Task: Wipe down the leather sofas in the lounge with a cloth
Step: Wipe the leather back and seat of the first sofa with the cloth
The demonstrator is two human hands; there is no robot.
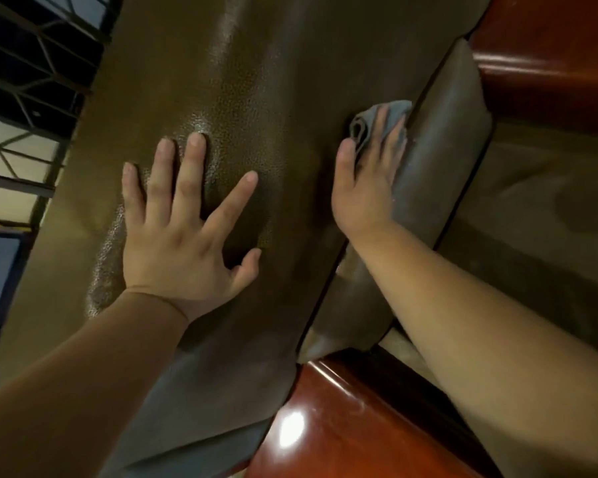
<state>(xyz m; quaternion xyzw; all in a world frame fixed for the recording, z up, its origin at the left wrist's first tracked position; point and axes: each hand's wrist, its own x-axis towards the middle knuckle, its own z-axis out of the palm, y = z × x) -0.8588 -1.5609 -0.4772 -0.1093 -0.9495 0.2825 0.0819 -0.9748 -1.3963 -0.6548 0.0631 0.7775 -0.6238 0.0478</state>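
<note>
A brown leather sofa back (256, 81) fills the middle of the view, its grained surface shiny. My left hand (183, 232) lies flat on it with fingers spread. My right hand (366, 181) presses a folded grey cloth (370, 122) with straight fingers against the seam where the back meets a brown leather cushion (442, 174). Most of the cloth is hidden under the fingers.
Polished reddish wooden armrests (342, 426) stand at the bottom centre and at the top right (539, 56). The sofa seat (532, 208) lies to the right. A dark window grille (32, 81) runs along the left edge.
</note>
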